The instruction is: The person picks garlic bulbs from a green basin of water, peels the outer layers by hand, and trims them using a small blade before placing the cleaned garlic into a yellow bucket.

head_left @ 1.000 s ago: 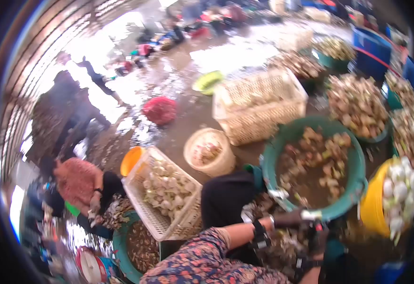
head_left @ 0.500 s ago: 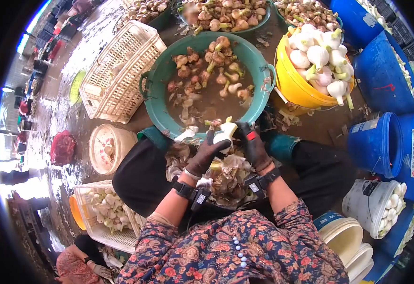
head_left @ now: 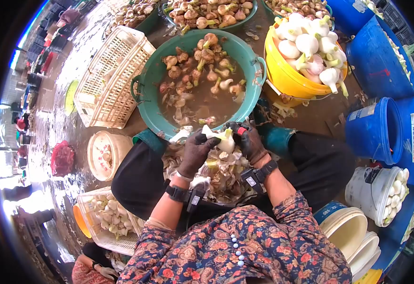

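Note:
A white garlic bulb [head_left: 226, 145] with a short greenish stem is held between my two dark-gloved hands, just over the near rim of the green basin [head_left: 145, 113]. My left hand [head_left: 197, 152] is closed at the bulb's left side, where a white flap, apparently skin, shows by the fingertips. From the other side, my right hand [head_left: 250, 144] curls its fingers against the bulb; a red band circles one finger. Brownish unpeeled garlic [head_left: 202, 61] lies in the basin's murky water. Below my hands, a heap of loose garlic skins [head_left: 226, 177] fills my lap area.
A yellow bucket [head_left: 282, 73] heaped with white garlic stands right of the basin. White crates [head_left: 112, 78], a pale tub [head_left: 104, 154] and a crate of garlic [head_left: 110, 215] are leftward. Blue buckets [head_left: 372, 130] line the right. Another person's gloved hand [head_left: 106, 272] shows lower left.
The bulb now shows more of its round white side between my hands, and its stem has tilted. A white flap now shows at my left fingertips. The whole view has shifted slightly.

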The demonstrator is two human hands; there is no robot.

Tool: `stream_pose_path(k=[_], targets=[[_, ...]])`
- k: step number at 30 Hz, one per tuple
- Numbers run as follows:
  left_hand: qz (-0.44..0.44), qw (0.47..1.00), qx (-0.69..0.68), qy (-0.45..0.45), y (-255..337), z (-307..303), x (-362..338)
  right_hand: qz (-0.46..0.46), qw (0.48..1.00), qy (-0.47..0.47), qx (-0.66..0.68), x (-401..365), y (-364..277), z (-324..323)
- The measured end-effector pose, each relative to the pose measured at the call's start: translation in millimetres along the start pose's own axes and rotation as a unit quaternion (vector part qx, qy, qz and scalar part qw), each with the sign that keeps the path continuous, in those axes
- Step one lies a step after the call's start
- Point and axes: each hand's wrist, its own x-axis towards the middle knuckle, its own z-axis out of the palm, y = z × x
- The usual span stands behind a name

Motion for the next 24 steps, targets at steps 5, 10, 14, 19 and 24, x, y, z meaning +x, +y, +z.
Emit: stream_pose_path(k=[5,10,14,19,24], targets=[[0.085,0.974,0.178,-0.110,31.1,-4.7,-35.7,0.111,0.977,0.124,0.132,23.1,27.1,-32.0],[-0.087,0.972,0.180,-0.120,67.0,-46.6,-69.0,0.167,0.927,0.127,0.311,23.1,15.7,-36.5],[-0.161,0.973,0.137,-0.095,82.9,-86.4,-74.9,0.171,0.902,0.058,0.393,22.9,16.2,-37.5],[-0.032,0.832,0.552,-0.044,43.2,-64.7,-26.9,0.183,0.925,0.066,0.325,23.5,16.0,-34.4],[0.001,0.912,0.409,0.002,4.2,-45.0,79.1,0.019,0.971,0.237,0.038,12.5,-54.4,-12.6]])
